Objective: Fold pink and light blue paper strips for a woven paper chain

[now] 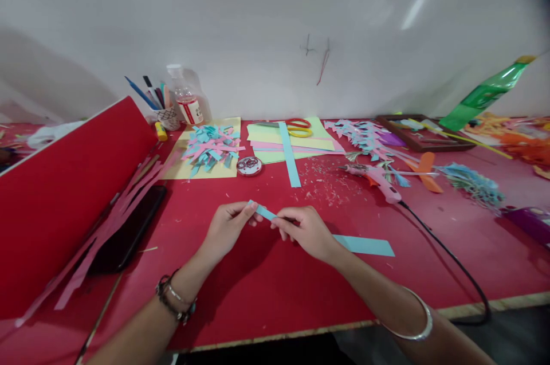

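A short light-blue paper strip (265, 213) is stretched between my two hands above the red table (240, 302). My left hand (228, 227) pinches its left end between thumb and fingers. The other end is in the closed fingers of my right hand (307, 230). Another, wider light-blue paper strip (365, 244) lies flat on the table, partly hidden behind my right wrist. Farther off, a long light-blue strip (290, 159) rests across a stack of coloured paper sheets (258, 133). Scissors with red and yellow handles (299, 130) lie on that stack.
A pile of pink and blue paper pieces (212, 147) sits at the back left beside a round tin (249, 166). To the right lies a pink glue gun (378, 179) with a black cord (451, 262). A red board (77, 199) and a black phone (129, 233) are at left.
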`<state>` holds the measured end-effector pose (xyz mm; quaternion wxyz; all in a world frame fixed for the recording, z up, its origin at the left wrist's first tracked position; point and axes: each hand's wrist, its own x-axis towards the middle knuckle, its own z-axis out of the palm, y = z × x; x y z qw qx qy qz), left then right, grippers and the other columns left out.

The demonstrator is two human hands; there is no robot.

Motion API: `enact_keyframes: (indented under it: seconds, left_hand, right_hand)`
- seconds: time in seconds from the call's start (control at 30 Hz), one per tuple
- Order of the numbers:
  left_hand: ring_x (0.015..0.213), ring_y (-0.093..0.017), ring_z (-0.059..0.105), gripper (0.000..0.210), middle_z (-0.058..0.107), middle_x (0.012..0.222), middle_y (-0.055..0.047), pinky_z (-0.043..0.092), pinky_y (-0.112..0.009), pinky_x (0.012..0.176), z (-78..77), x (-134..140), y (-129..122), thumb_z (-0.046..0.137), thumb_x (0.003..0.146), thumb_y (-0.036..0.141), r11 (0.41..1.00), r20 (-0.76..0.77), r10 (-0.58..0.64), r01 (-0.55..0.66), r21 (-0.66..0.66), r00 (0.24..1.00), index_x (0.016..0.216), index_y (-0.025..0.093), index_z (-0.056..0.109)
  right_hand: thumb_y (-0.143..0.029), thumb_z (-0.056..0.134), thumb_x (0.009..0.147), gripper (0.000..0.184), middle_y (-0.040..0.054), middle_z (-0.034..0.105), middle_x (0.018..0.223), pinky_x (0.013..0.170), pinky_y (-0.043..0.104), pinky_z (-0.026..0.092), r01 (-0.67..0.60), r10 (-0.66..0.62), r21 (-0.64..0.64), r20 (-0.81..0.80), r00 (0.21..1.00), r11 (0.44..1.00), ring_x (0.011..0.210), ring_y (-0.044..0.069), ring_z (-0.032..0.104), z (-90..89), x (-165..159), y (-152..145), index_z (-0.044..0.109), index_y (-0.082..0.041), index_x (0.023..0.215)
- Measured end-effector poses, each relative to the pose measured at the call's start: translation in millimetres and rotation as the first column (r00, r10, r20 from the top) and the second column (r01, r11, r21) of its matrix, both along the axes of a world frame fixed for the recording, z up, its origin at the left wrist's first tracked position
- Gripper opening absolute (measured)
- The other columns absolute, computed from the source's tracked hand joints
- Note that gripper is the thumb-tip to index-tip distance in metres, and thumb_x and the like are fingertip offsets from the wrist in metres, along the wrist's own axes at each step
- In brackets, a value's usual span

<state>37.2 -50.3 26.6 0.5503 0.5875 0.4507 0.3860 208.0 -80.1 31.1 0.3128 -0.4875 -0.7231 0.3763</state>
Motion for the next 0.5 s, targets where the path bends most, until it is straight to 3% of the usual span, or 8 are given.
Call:
enact_keyframes:
  seconds: [0.27, 0.5]
  left_hand:
    - [0.056, -0.008, 0.051, 0.022, 0.059, 0.059, 0.001, 0.041, -0.018, 0.056, 5.1, -2.7, -0.4, 0.051, 0.072, 0.032, 0.995, -0.117, -0.024, 0.035, 0.098, 0.993, 0.065, 0.014, 0.062]
    - [0.051, -0.009, 0.052, 0.024, 0.063, 0.059, -0.001, 0.041, -0.018, 0.051, 3.4, 3.5, -5.0, 0.052, 0.070, 0.035, 0.990, -0.213, -0.112, 0.129, 0.065, 0.971, 0.062, 0.015, 0.064]
  right_hand:
    - [-0.034, 0.039, 0.081, 0.032, -0.0021, 0.052, 0.053, 0.050, 0.018, 0.034, -0.010, 0.010, 0.021, 0.020, 1.000, 1.000, 0.047, 0.006, 0.046, -0.3, 1.5, 0.3, 0.055, -0.015, 0.061]
    - [-0.033, 0.039, 0.082, 0.033, -0.0031, 0.048, 0.049, 0.047, 0.016, 0.031, -0.032, 0.028, 0.053, 0.063, 0.998, 0.998, 0.046, 0.006, 0.044, -2.3, 1.5, 1.1, 0.051, -0.015, 0.056]
